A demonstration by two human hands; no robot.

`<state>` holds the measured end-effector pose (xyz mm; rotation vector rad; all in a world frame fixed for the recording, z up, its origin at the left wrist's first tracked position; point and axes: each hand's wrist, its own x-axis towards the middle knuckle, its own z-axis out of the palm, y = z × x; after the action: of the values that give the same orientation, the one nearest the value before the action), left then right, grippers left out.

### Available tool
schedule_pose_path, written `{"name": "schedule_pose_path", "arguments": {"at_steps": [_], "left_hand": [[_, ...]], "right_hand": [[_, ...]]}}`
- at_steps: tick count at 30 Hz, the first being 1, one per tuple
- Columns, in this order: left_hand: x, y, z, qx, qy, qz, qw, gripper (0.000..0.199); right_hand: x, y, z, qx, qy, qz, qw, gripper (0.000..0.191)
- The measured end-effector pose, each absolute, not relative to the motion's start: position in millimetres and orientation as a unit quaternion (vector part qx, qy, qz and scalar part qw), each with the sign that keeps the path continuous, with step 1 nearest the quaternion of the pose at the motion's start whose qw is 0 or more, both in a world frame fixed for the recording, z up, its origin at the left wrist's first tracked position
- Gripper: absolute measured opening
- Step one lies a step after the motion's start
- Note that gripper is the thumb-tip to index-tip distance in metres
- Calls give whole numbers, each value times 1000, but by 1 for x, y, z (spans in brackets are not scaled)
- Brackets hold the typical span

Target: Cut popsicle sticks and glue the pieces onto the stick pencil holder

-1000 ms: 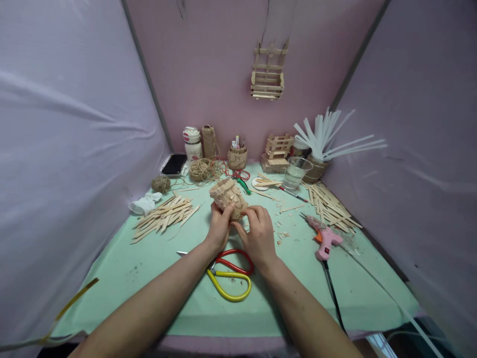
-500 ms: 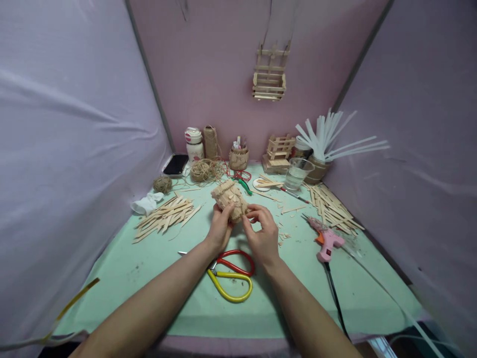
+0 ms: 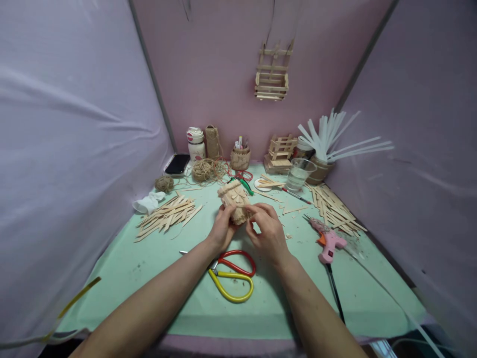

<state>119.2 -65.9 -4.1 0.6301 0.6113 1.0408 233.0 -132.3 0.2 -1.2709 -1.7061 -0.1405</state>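
Note:
A small wooden craft piece (image 3: 235, 195) with petal-like bits on its surface is held above the middle of the table, tilted. My left hand (image 3: 223, 226) is closed round its lower left side, thumb on the front. My right hand (image 3: 266, 226) is at its lower right, index finger reaching onto the front and the other fingers curled; whether a small bit is between them is too small to tell. Scissors with one red and one yellow handle (image 3: 234, 300) lie below the hands.
A pink glue gun (image 3: 330, 243) with its cord lies right. Wooden sticks (image 3: 167, 216) are piled left, more sticks (image 3: 333, 209) right. Behind stand a cup of water (image 3: 298, 174), twine (image 3: 203, 170), a bottle (image 3: 196, 144) and a pot of glue sticks (image 3: 320, 170).
The craft piece has turned in my left hand so its petal-like bits show more. My right index finger has moved up and onto its front. The view has shifted slightly.

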Motion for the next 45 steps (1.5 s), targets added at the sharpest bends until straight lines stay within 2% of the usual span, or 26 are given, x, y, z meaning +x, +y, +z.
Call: {"name": "schedule_pose_path", "arguments": {"at_steps": [7, 17, 22, 28, 35, 45], "left_hand": [[117, -65, -6, 307, 278, 473, 778, 38], [118, -65, -9, 326, 263, 455, 786, 47], [115, -64, -8, 323, 263, 438, 797, 44], [114, -65, -5, 329, 257, 414, 809, 45], [113, -65, -3, 344, 269, 402, 805, 40], [114, -69, -2, 370, 284, 370, 803, 42]], "right_hand": [[237, -131, 2, -525, -711, -55, 464, 19], [241, -129, -3, -517, -674, -24, 527, 37], [249, -129, -2, -518, -679, -15, 520, 27], [251, -129, -2, -502, -710, -31, 493, 24], [249, -131, 0, -513, -697, -28, 500, 11], [247, -131, -1, -541, -671, -50, 505, 5]]}}
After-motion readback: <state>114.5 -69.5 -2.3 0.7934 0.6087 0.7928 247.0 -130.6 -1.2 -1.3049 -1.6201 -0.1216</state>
